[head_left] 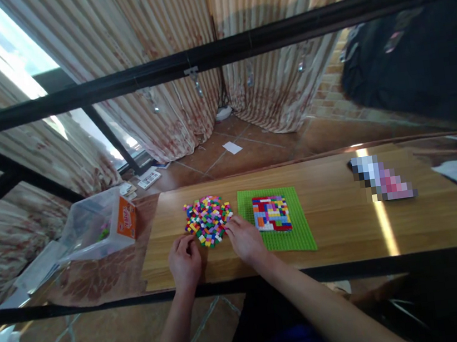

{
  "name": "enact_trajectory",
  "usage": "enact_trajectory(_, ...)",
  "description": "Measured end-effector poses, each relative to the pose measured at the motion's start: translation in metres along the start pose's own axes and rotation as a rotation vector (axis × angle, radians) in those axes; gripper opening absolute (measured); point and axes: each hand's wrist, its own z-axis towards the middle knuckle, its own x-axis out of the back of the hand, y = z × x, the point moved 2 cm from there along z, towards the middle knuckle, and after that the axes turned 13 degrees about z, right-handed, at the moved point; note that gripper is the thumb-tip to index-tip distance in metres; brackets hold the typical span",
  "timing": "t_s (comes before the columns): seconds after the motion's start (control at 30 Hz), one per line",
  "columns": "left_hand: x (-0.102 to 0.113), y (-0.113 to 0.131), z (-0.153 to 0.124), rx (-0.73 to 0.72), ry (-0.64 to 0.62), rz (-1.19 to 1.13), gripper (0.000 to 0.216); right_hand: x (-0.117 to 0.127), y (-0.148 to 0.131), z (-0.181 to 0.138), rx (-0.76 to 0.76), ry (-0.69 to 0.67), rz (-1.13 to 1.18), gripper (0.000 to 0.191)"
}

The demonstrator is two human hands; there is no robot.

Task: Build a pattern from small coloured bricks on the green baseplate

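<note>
Head view:

1. Left hand [185, 261]: resting on the counter [346, 234], knuckles up, fingers curled under. Sits just below the near-left edge of the brick pile [208, 220]. Can't tell if there's a brick inside the curl.
2. Right hand [243, 239]: palm down, fingers stretched forward and left. Its fingertips [229, 226] are at the pile's right edge, in the gap between pile and green baseplate [302, 234]. Contact with the outer bricks looks likely, but whether it's pinching one is too small to tell.
3. Brick pile: small loose bricks, mixed colours (pink, yellow, green, white, blue), a roughly round heap on the counter, just left of the baseplate.
4. Green baseplate: lies flat, near the counter's middle. A rectangular brick patch [271, 213] in red, blue, yellow, pink and white covers its middle. Bare green margin shows all round, widest at the near side.
5. Clear plastic tub [93, 228] with an orange label: left of the counter and off it, tilted, a few coloured bits inside.
6. Pixelated object [383, 178]: far right of the counter, well apart from both hands; can't identify it.
7. Black frame bars [213, 55] cross the view above and below the counter. Curtains [176, 26] and tiled floor [252, 156] lie beyond.
</note>
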Motion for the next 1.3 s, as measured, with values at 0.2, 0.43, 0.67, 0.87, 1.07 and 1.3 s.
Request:
enact_trajectory(0.2, -0.001, -0.002, 0.001, -0.003, -0.015, 0.005, 0.024, 0.028, -0.010, -0.021, 0.066, 0.233, 0.306, 0.016)
enact_trajectory(0.43, -0.003, -0.004, 0.002, -0.011, -0.026, 0.008, 0.024, 0.098, 0.036, -0.069, -0.258, 0.538, 0.602, 0.021)
enact_trajectory(0.67, -0.006, -0.006, 0.003, -0.034, 0.020, 0.008, 0.024, 0.124, 0.088, -0.085, -0.553, 0.712, 0.972, 0.032)
enact_trajectory(0.87, -0.007, -0.007, 0.003, -0.060, 0.052, 0.012, 0.025, 0.119, 0.090, -0.074, -0.538, 0.710, 1.090, 0.035)
enact_trajectory(1.07, -0.006, -0.005, 0.003, -0.060, 0.068, 0.019, 0.024, 0.116, 0.091, -0.072, -0.519, 0.649, 1.085, 0.039)
enact_trajectory(1.3, -0.005, -0.005, 0.003, -0.054, 0.046, 0.031, 0.023, 0.118, 0.088, -0.070, -0.512, 0.648, 1.057, 0.030)
